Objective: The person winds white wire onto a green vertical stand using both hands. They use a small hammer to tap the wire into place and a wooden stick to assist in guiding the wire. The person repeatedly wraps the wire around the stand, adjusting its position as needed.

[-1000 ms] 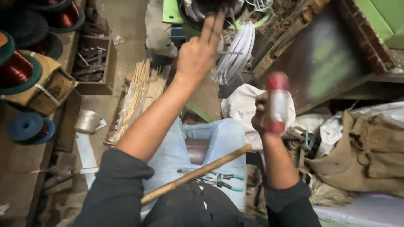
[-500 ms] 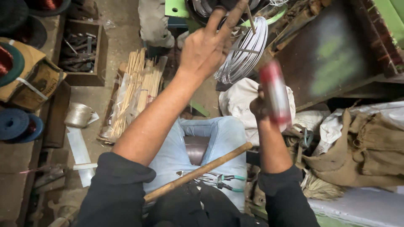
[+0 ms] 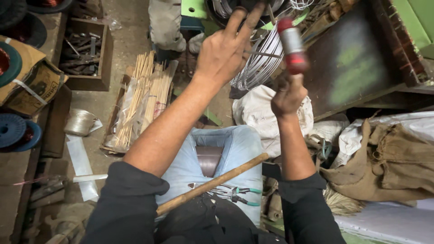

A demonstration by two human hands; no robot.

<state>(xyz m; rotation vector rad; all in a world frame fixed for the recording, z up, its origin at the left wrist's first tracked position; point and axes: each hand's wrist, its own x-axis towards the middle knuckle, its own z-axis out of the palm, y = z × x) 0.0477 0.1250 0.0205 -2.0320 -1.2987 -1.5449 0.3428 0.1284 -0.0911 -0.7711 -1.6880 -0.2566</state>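
Note:
My left hand is raised ahead of me with its fingers spread toward a thin metal rod beside a coil of white wire; whether it touches the rod is unclear. My right hand grips the handle of a mallet with a red and silver head, held upright beside the coil. A long wooden stick lies slanted across my lap in blue jeans. A pair of green-handled pliers rests on my thigh under the stick.
A bundle of thin bamboo sticks in plastic lies on the floor at left. A wooden box of metal tools stands beyond it. Blue spools sit at far left. Burlap sacking and white cloth are piled at right.
My right hand has raised the mallet up and forward, toward the wire coil. My left hand stays lifted at the coil, fingers spread.

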